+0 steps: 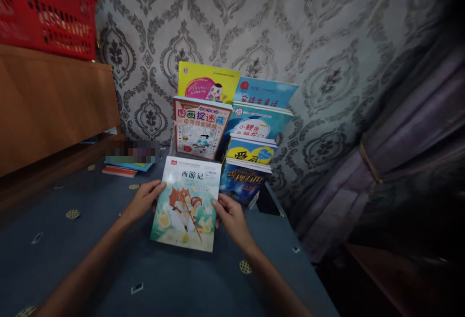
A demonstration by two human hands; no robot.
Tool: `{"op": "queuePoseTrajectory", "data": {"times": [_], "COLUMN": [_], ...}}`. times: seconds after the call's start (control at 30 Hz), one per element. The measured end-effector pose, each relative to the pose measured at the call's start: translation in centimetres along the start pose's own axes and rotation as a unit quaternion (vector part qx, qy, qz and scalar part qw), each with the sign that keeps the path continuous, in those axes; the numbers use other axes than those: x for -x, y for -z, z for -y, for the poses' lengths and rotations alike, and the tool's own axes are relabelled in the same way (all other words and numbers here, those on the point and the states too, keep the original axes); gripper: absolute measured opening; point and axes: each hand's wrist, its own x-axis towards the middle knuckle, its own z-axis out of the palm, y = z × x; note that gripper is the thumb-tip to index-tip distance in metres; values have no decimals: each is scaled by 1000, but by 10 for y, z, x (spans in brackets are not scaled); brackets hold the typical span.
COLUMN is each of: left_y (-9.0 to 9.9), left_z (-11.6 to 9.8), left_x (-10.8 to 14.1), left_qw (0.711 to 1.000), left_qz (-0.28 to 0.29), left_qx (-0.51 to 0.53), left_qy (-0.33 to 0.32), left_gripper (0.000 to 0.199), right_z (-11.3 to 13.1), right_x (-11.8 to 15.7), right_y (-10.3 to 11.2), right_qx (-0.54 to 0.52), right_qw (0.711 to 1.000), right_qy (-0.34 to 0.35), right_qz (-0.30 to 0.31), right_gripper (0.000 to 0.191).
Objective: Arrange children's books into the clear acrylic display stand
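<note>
A paperback book (187, 210) with a white and green cover, showing a figure with a staff, is held upright, tilted back, in front of a book rack. My left hand (145, 197) grips its left edge, and my right hand (230, 215) grips the right edge, thumbs on the cover. Behind it stand a brown-bordered picture book (201, 130) and a yellow book (207, 84). To the right, a dark blue book (245, 181), a yellow and blue book (250, 151), a teal book (254, 122) and a light blue book (267, 93) stand in stepped rows.
A few books (121, 169) lie flat at the left, partly blurred out. Beyond them are a wooden cabinet (58, 103) and a red plastic basket (47, 14) on it. The table (174, 283) has a dark patterned cover. A tied curtain (348, 186) hangs at the right.
</note>
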Motion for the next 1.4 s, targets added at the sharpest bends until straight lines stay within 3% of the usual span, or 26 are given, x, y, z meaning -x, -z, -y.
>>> {"op": "queuePoseTrajectory", "data": {"times": [0.3, 0.53, 0.7, 0.97, 1.2, 1.4], "left_y": [14, 25, 24, 24, 31, 31], "left_z": [-18, -59, -82, -97, -113, -128], "left_x": [-13, -51, -68, -87, -115, -135], "left_qw": [1000, 999, 999, 998, 993, 986], "left_qz": [3, -10, -15, -18, -59, -87], "left_qx": [-1, 8, 14, 14, -2, -12], "left_qy": [-3, -40, -30, -64, -104, -143], "left_gripper": [66, 64, 64, 59, 63, 51], "right_z": [26, 61, 74, 83, 101, 121], "right_x": [-18, -57, -77, -95, -131, -158], "right_y": [-1, 3, 8, 19, 27, 31], "right_qx": [-3, -5, -11, 30, 83, 112], "right_qw": [1000, 1000, 999, 997, 988, 982], "right_qy": [9, 28, 38, 71, 127, 147], "right_qz": [26, 3, -16, -20, -32, -40], "right_gripper": [49, 46, 47, 44, 44, 35]}}
